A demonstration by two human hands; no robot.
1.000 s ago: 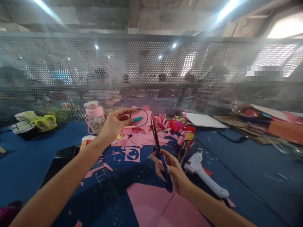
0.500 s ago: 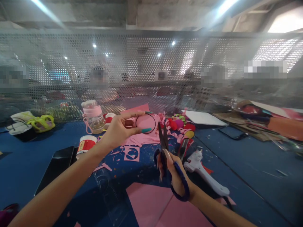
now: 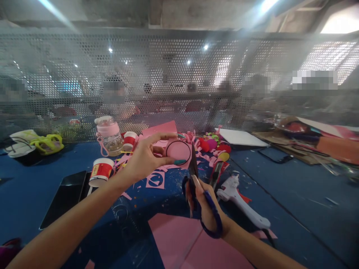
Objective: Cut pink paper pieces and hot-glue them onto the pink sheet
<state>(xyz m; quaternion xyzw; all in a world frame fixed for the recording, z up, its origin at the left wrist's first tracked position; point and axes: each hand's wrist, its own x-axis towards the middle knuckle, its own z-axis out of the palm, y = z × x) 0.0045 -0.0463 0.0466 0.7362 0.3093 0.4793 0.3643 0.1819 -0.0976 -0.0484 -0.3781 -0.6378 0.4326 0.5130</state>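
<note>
My left hand [image 3: 146, 158] holds up a small pink paper piece [image 3: 178, 151] with a black circle drawn on it, pinched between thumb and fingers above the blue table. My right hand [image 3: 206, 209] grips blue-handled scissors [image 3: 196, 186], whose blades point up and meet the right edge of the pink piece. Larger pink sheets [image 3: 193, 244] lie flat on the table just below my hands.
A white glue gun [image 3: 241, 203] lies right of my right hand. Paper cups [image 3: 100, 172], a pink-lidded jar [image 3: 109, 135], a black tablet [image 3: 66, 196] and pink scraps [image 3: 155, 180] sit to the left and behind. A perforated metal screen [image 3: 179, 82] backs the table; people sit beyond it.
My left hand has carried the pink piece down and rightward toward the scissors. My right hand turned the scissors upright and their blades now reach the piece's edge.
</note>
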